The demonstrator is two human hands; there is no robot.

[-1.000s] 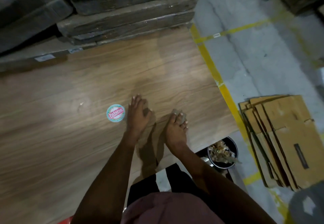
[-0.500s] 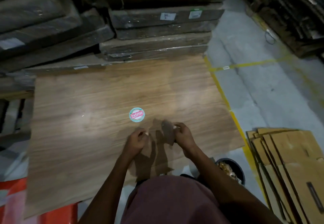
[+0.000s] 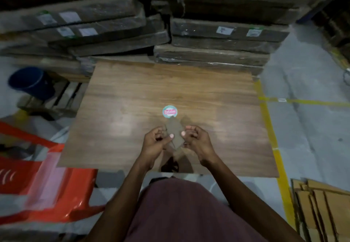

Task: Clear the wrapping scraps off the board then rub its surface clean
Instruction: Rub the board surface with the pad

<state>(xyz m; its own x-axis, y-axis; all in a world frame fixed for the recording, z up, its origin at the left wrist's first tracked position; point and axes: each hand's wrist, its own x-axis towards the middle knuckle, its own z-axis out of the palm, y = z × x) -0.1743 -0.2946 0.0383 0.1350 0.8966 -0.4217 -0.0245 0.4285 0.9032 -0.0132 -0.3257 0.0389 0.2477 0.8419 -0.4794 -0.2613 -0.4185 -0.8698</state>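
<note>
The person wears a maroon shirt (image 3: 189,213); both forearms are bare, with no sleeves reaching them.

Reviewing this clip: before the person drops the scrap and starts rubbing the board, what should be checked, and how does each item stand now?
1. Scrap gripped by left hand and right hand: ok.
2. Scrap lifted off the board: cannot tell.
3. Board free of other scraps: ok, none visible.
4. Round sticker removed: not ok, it sits on the board.
5. Rubbing cloth in reach: cannot tell, none in view.
</note>
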